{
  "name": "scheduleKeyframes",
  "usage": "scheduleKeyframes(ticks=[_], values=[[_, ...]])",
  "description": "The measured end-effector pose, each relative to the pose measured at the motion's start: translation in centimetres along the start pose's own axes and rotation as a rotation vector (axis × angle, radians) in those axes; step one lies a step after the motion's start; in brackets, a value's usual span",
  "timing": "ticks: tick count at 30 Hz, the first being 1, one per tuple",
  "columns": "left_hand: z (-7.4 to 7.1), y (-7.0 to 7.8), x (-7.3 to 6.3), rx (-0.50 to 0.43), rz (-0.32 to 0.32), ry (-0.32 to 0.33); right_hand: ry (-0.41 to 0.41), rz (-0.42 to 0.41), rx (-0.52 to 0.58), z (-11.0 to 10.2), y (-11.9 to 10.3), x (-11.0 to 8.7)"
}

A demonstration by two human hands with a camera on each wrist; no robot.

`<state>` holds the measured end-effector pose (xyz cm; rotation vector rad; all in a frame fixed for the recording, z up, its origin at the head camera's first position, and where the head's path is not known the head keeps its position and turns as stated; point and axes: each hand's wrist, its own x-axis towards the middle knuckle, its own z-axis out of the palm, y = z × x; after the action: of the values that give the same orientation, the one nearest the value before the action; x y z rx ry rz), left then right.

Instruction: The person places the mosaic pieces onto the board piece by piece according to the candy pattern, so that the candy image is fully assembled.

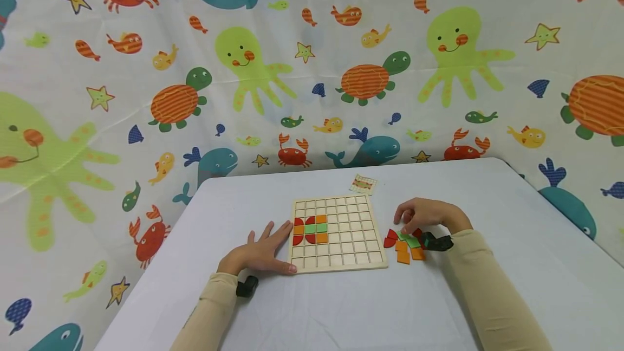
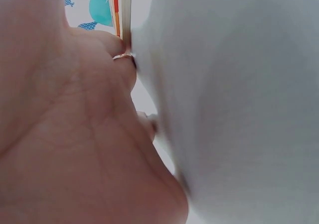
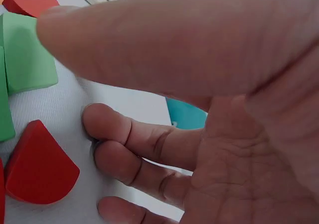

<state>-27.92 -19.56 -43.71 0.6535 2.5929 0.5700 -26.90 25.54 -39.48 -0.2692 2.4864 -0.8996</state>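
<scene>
Sea-critter curtain (image 1: 312, 37) out back, white table (image 1: 312, 307), tile board (image 1: 358, 240) partly filled

Watching remotely off my head + wrist cams. Tile board sits flat btwn the two hands, w/ a block of red, orange & green tiles (image 1: 321, 227) in its left columns and bare squares to the right. L hand (image 1: 263, 253) has its fingers spread wide, thumb and fingertips at the board's left edge, prob just steadying it IMO. R hand (image 1: 431, 214) is over the loose pieces (image 1: 402, 246) right of the board, fingers bent. R wrist cam has the thumb tip right by a green piece (image 3: 30, 59), w/ a red wedge (image 3: 42, 167) near the other fingertips. Thumb blocks the index tbh, so can't tell if it's pinching anything.

My read: step rn = picking out a piece. Small pattern card (image 1: 363, 184) lies just past the board's far edge, prob the ref. Next move calls for a clean grip on one piece, a lift clear of the pile, then a check vs the card b4 seating it.
</scene>
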Motion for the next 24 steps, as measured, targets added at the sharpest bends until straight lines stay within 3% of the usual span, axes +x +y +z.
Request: scheduleKeyframes(ticks=[13,18,24], values=[[-0.4,1.0,-0.8,0.026,-0.044,-0.022,-0.027,0.02,-0.068,0.6,-1.1,-0.4],[-0.1,0.8,-0.1,0.041,-0.051,-0.036,0.036,-0.044,-0.089,1.2,-0.8,-1.1],[-0.4,0.8,-0.5,0.039,-0.044,-0.016,0.119,-0.134,-0.127,2.2,0.0,-2.9]])
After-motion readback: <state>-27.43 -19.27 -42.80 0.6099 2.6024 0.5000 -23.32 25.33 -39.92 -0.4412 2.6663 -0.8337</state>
